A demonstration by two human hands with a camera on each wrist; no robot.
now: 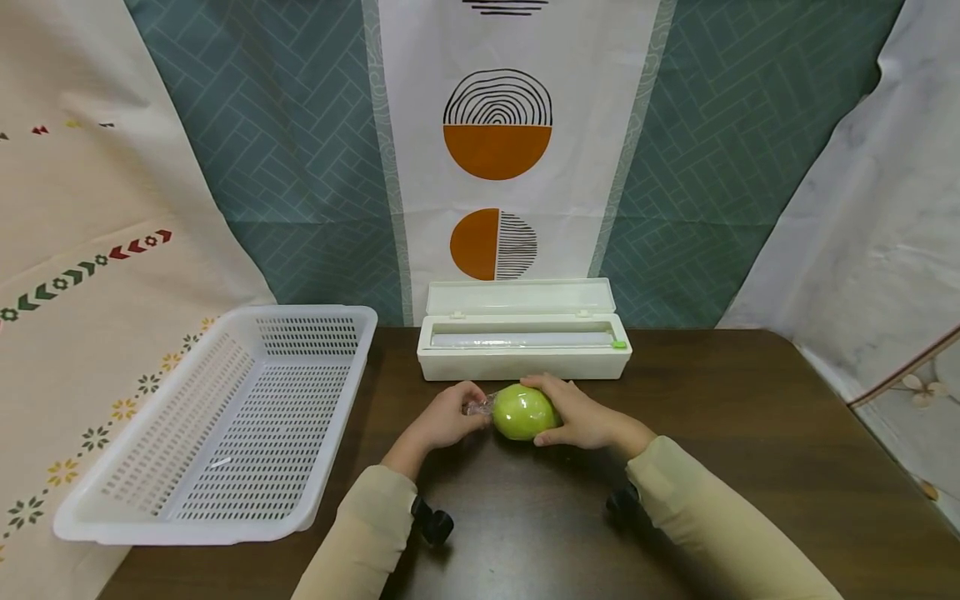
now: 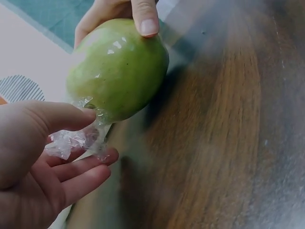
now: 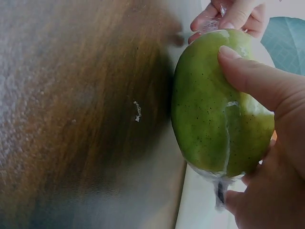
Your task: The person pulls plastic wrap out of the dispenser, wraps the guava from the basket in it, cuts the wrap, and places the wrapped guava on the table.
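A green mango point(image 1: 522, 412), wrapped in clear cling film, is held just over or on the brown table in front of me. My right hand point(image 1: 583, 414) grips it from the right, thumb on the near side in the right wrist view. At the mango's left end, my left hand point(image 1: 448, 417) pinches the gathered tail of cling film point(image 2: 76, 140) between thumb and fingers. Another twisted film tail point(image 3: 220, 191) sticks out at the opposite end, by the right hand's fingers. Whether the mango touches the table cannot be made out.
Behind the hands stands a white cling film dispenser point(image 1: 525, 364), lid raised, with a film roll inside and a green slider point(image 1: 618, 344). To the left is a white perforated basket point(image 1: 307, 500) with a small white piece point(image 1: 220, 462) in it. Patterned cloths hang around the table point(image 1: 750, 433).
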